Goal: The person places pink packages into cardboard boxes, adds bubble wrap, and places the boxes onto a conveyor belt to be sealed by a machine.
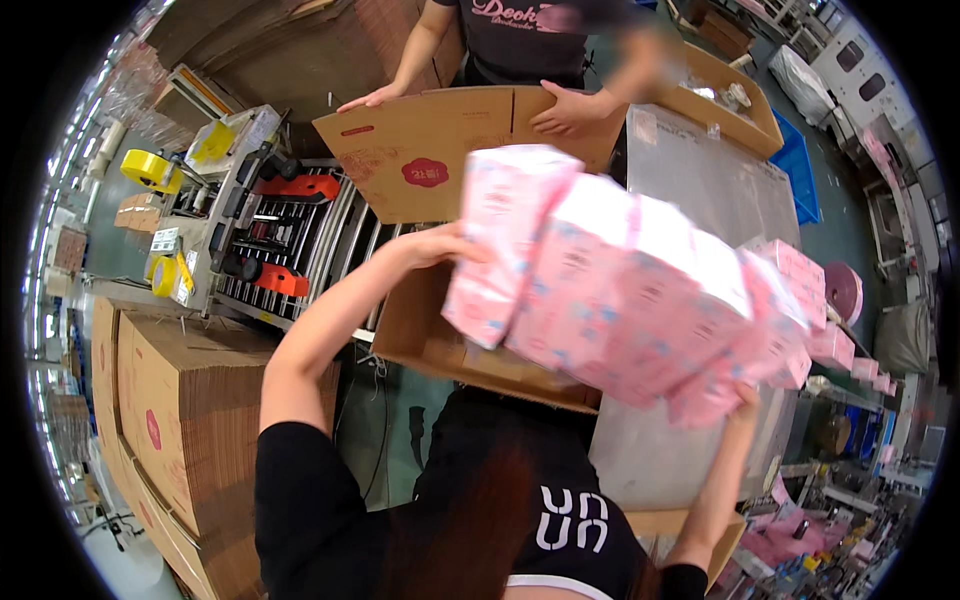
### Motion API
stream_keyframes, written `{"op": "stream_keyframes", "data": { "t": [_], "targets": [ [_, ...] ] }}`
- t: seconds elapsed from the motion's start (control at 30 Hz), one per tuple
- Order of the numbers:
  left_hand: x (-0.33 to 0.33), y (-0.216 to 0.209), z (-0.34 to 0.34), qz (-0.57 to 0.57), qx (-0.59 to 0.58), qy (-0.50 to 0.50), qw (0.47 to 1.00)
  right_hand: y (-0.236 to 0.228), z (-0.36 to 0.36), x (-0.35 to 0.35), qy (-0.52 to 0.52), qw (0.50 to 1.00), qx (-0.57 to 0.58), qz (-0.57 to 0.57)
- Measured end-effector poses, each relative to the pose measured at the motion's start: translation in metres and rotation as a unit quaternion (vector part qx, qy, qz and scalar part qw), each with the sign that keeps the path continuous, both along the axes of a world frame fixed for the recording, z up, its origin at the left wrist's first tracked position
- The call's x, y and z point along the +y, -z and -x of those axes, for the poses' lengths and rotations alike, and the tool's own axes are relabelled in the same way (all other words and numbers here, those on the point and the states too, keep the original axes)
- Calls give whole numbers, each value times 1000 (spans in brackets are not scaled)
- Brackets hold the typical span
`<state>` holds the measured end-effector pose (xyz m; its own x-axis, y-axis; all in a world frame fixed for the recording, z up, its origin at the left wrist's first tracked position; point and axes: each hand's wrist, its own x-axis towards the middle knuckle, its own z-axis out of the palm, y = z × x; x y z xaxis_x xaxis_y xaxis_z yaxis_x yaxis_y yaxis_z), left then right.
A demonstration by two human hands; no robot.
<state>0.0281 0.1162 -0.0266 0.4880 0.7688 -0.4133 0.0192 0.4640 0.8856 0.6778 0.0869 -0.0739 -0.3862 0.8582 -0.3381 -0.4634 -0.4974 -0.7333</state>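
A row of several pink-and-white soft plastic packs (620,280) is squeezed end to end between my two hands. At its left end my left hand (450,245) presses on the outermost pack. My right hand (742,400) clasps the row's right end from the near side. Below the row's left part lies an open brown carton (430,340); the packs hide much of its inside. Across from me a co-worker's two hands (565,110) rest on the upper edge of a brown cardboard panel (440,140) at the carton's far side.
A metal table (690,170) extends to the right of the carton. Left of it are a roller conveyor (330,240) and a tape machine with yellow tape rolls (150,172). Stacked flat cartons (210,430) stand at my left. More pink packs (830,345) line up at the right.
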Motion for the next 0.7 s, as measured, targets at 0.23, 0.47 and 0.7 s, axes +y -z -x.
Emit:
{"op": "stream_keyframes", "data": {
  "t": [0.23,0.47,0.7],
  "targets": [
    [-171,60,120,5,286,-1,958,81,209,-62,-239,914,-326,-21],
    [-216,93,41,-158,558,13,815,111,258,-114,-352,701,-523,-332],
    [-192,199,-19,-55,536,198,819,162,324,-72,-508,554,-619,-231]
  ]
}}
